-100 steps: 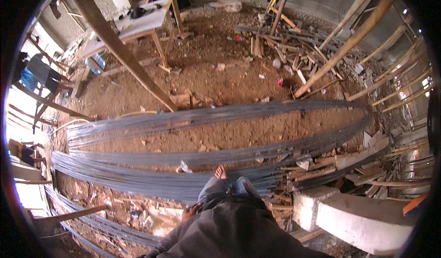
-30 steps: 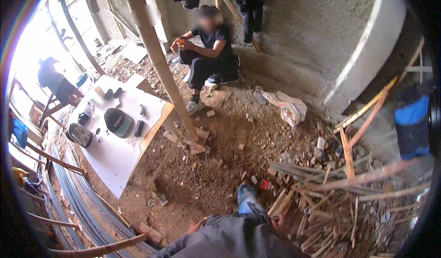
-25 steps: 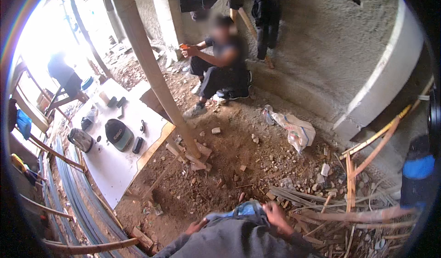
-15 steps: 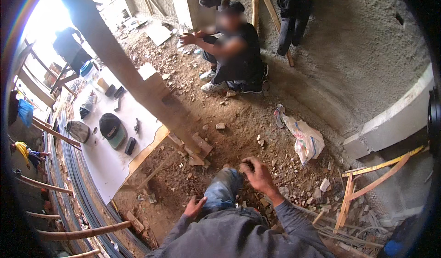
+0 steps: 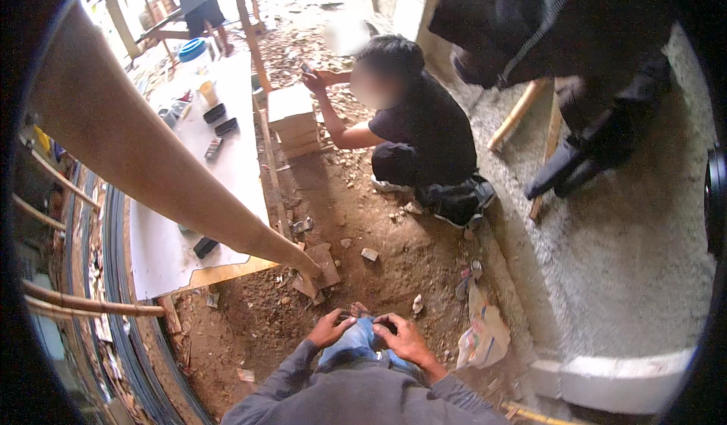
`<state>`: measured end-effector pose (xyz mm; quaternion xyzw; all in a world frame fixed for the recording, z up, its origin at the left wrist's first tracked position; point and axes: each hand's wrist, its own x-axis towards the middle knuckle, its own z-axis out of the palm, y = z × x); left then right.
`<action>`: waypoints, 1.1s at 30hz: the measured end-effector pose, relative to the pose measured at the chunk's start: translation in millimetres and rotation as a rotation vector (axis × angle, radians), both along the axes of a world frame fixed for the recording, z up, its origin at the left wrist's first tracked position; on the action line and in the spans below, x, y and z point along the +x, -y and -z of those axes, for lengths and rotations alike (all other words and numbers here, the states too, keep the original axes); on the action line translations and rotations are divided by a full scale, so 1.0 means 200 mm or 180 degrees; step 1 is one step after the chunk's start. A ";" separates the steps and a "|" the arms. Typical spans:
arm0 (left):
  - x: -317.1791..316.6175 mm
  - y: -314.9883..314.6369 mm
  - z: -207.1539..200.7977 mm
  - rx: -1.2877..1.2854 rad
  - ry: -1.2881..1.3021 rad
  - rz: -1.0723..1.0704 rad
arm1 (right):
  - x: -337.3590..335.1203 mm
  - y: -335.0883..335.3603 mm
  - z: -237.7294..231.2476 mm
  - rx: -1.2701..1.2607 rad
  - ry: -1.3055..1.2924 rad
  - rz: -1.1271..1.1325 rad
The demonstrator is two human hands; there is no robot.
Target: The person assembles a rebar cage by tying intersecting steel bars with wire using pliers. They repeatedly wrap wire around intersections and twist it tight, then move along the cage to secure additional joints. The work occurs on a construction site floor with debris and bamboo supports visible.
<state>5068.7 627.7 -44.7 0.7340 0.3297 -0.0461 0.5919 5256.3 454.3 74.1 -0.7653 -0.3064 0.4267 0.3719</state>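
My left hand (image 5: 331,328) lies by the left side of my blue jeans (image 5: 354,345), its fingers loosely stretched and nothing visible in them. Opposite it, my right hand (image 5: 405,339) is closed over the right side of the jeans, thumb and fingers bent together. Whatever it pinches, if anything, is too small or hidden to make out. A gap separates the two hands, and both grey sleeves reach up from the lower edge. Bare toes (image 5: 358,309) show just beyond the jeans.
A wooden post (image 5: 174,175) slants across a white-topped table (image 5: 163,262) bearing dark cases (image 5: 226,127). A co-worker (image 5: 432,122) crouches ahead, holding a small dark object. Dark clothes (image 5: 606,137) hang at right. A white sack (image 5: 485,338) lies on rubble-strewn dirt. Long dark bars run at left.
My right hand has come down and left, closer to my left hand over the jeans. The view has shifted, and the co-worker now appears larger, arms raised. The post now hides the cap.
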 end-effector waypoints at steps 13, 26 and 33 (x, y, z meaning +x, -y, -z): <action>-0.20 0.21 -0.17 0.0110 -0.0848 -0.2146 | 0.19 -0.72 -0.08 0.0493 -0.0324 -0.2394; 0.45 0.28 -0.40 -0.0125 0.0239 -0.3392 | 0.56 -1.19 -0.23 0.0341 -0.0114 -0.3845; 0.48 0.32 -0.45 -0.0364 -0.0164 -0.3724 | 0.56 -1.20 -0.17 0.0658 0.0130 -0.4264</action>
